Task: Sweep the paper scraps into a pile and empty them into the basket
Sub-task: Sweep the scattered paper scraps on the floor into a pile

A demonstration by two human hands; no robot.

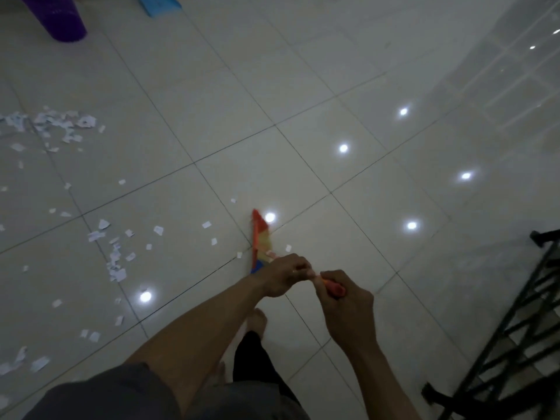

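While gripping the red-handled broom with multicoloured red, yellow and blue bristles point(261, 237), both hands closing around its shaft: left hand point(283, 275) wrapped lower on the handle, nearer the bristle head; right hand point(348, 301) clamped around the red top end, nearer the body. Running the broom's long axis from the right hand forward and slightly leftward, down to the bristle head resting on the glossy pale tiled floor point(303, 86) just beyond the left hand.

Lying almost wholly to the left of the bristle head: the torn white paper scraps point(115, 259). Spreading from a few stray bits just beside the bristles, through a looser cluster further left, to a denser patch point(60, 124) near the left edge of the floor in view, well apart from the broom. Probably still at the gathering step, with no single pile formed yet.

Calling, most likely, for a sideways stroke leftward, led by the left hand, pushing the nearest strays toward the denser patch.

Standing at the far left corner of the floor in view: the purple plastic basket point(60, 16), well beyond the scraps, with a light blue plastic dustpan point(159, 3) near it, only partly in view.
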